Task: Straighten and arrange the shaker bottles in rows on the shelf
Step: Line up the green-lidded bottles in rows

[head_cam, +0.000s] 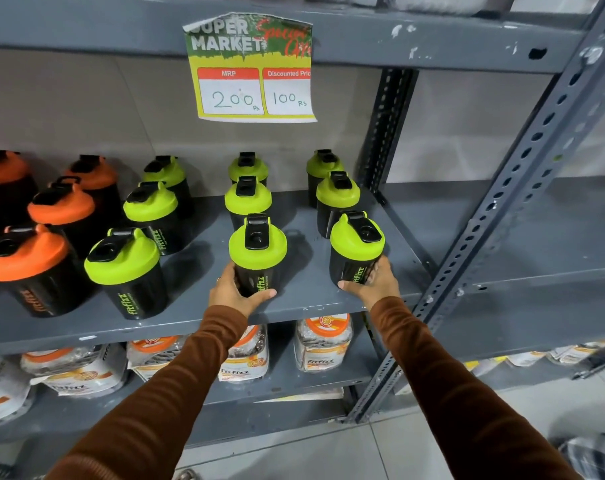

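Observation:
Black shaker bottles stand in rows on a grey metal shelf [304,299]. Three rows at the right have green lids; the rows at the left have orange lids [27,251]. My left hand [233,292] grips the base of the front bottle of the middle green row [257,251]. My right hand [375,284] grips the base of the front bottle of the rightmost row [356,247], close to the shelf's front edge. Two more green-lidded bottles stand behind each held bottle. Another green row [124,265] runs back on the left.
A paper price sign [252,69] hangs from the shelf above. A perforated grey upright [495,209] slants at the right of the shelf. Clear jars with orange lids [323,341] fill the shelf below. An adjoining shelf [522,230] extends to the right.

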A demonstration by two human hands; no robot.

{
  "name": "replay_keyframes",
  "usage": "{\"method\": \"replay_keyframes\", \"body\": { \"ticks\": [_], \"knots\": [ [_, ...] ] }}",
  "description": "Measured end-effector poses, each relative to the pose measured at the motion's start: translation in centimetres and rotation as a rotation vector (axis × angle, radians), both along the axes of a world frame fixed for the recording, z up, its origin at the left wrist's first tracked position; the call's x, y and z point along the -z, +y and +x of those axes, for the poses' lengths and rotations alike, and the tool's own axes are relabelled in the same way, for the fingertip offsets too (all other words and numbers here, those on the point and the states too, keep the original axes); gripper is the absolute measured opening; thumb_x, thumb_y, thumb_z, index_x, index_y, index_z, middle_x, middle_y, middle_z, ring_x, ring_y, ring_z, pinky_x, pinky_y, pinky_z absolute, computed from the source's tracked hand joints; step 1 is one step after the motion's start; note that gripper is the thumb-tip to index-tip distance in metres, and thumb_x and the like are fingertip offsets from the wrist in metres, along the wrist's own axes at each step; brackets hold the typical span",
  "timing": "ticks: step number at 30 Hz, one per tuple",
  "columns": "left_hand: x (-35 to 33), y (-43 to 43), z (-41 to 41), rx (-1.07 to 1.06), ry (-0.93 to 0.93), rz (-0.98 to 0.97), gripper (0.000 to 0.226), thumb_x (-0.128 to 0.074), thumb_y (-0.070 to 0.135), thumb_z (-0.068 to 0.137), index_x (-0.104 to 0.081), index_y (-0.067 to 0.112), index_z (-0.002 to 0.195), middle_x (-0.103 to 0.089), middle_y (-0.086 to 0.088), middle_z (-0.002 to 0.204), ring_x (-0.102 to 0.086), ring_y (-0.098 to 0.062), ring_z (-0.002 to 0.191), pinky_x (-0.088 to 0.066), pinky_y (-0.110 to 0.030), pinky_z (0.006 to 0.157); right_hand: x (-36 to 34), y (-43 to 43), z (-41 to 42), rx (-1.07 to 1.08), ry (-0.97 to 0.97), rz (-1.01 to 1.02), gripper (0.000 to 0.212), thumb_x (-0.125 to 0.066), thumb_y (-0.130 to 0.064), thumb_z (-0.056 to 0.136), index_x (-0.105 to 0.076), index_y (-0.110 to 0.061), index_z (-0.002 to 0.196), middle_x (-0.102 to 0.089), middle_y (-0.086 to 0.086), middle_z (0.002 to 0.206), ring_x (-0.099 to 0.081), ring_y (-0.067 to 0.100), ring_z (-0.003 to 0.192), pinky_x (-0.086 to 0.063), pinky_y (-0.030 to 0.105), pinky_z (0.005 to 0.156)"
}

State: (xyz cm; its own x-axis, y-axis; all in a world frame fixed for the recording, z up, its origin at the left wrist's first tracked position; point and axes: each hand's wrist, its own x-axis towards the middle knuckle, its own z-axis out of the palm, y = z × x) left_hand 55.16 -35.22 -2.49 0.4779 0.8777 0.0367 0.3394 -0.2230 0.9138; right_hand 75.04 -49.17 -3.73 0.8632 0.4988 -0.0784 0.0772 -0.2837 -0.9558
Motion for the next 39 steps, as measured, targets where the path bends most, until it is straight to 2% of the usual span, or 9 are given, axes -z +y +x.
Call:
{"method": "replay_keyframes", "body": {
  "ticks": [3,7,12,19,25,32,36,39],
  "knots": [
    [0.0,-0.1,-0.2,0.005,0.001,-0.008,0.074,-0.086,0.023,0.052,-0.049,0.012,0.114,-0.062,-0.015,0.116,-0.058,-0.030,0.105,-0.046,-0.049,0.096,-0.3,-0.4,-0.3,-0.022,-0.006,-0.002,0.074,-0.087,-0.006,0.047,-0.040,-0.024,0.101,-0.060,0.004,0.105,-0.058,0.029,0.107,-0.045,0.051,0.100],
    [-0.4,-0.4,-0.3,0.004,0.008,0.009,0.073,-0.085,0.021,0.055,-0.048,0.008,0.116,-0.061,-0.016,0.118,-0.057,-0.032,0.106,-0.045,-0.046,0.096,-0.3,-0.7,-0.6,-0.025,-0.019,0.006,0.075,-0.088,-0.007,0.047,-0.041,-0.025,0.102,-0.059,0.004,0.107,-0.058,0.029,0.108,-0.045,0.051,0.100],
    [-0.2,-0.3,-0.4,0.020,0.037,0.011,0.077,-0.086,0.026,0.052,-0.046,0.012,0.117,-0.060,-0.016,0.119,-0.056,-0.032,0.108,-0.045,-0.049,0.096,-0.5,-1.0,-0.7,-0.020,-0.017,-0.001,0.076,-0.089,-0.007,0.046,-0.041,-0.023,0.103,-0.060,0.004,0.106,-0.059,0.028,0.105,-0.047,0.049,0.098],
    [0.0,-0.1,-0.4,0.052,0.061,0.022,0.078,-0.084,0.016,0.056,-0.042,0.009,0.122,-0.056,-0.017,0.124,-0.053,-0.035,0.112,-0.043,-0.050,0.099,-0.5,-1.3,-0.9,-0.017,-0.047,-0.018,0.076,-0.089,-0.009,0.047,-0.043,-0.020,0.106,-0.061,0.006,0.107,-0.059,0.028,0.106,-0.047,0.049,0.098],
    [0.1,-0.1,-0.6,0.049,0.042,0.021,0.075,-0.083,0.016,0.057,-0.043,0.008,0.121,-0.056,-0.017,0.125,-0.054,-0.034,0.112,-0.043,-0.049,0.098,-0.5,-1.3,-1.2,-0.027,-0.095,-0.027,0.087,-0.088,-0.006,0.049,-0.039,-0.013,0.121,-0.060,0.014,0.121,-0.057,0.029,0.111,-0.046,0.048,0.100],
    [0.1,-0.2,-0.6,0.046,0.034,0.031,0.074,-0.083,0.015,0.058,-0.043,0.007,0.121,-0.056,-0.016,0.125,-0.054,-0.035,0.112,-0.043,-0.048,0.099,-0.6,-1.3,-1.3,-0.025,-0.121,-0.049,0.076,-0.087,-0.006,0.052,-0.042,-0.009,0.113,-0.062,0.017,0.117,-0.058,0.030,0.108,-0.047,0.046,0.099],
    [0.3,0.1,-0.6,0.066,0.033,0.044,0.077,-0.084,0.016,0.056,-0.043,0.009,0.121,-0.057,-0.015,0.124,-0.054,-0.033,0.112,-0.043,-0.047,0.099,-0.4,-1.2,-1.6,-0.040,-0.136,0.015,0.100,-0.089,-0.007,0.043,-0.034,-0.015,0.127,-0.053,0.014,0.128,-0.051,0.028,0.118,-0.042,0.049,0.104],
    [0.9,0.4,-0.6,0.076,-0.023,0.087,0.074,-0.079,0.008,0.062,-0.039,0.009,0.125,-0.054,-0.016,0.126,-0.052,-0.032,0.114,-0.040,-0.045,0.101,-0.3,-1.4,-3.6,0.098,-0.208,0.025,0.112,-0.090,-0.011,0.043,-0.026,-0.009,0.135,-0.038,0.017,0.136,-0.036,0.031,0.128,-0.031,0.050,0.111]
  ]
}}
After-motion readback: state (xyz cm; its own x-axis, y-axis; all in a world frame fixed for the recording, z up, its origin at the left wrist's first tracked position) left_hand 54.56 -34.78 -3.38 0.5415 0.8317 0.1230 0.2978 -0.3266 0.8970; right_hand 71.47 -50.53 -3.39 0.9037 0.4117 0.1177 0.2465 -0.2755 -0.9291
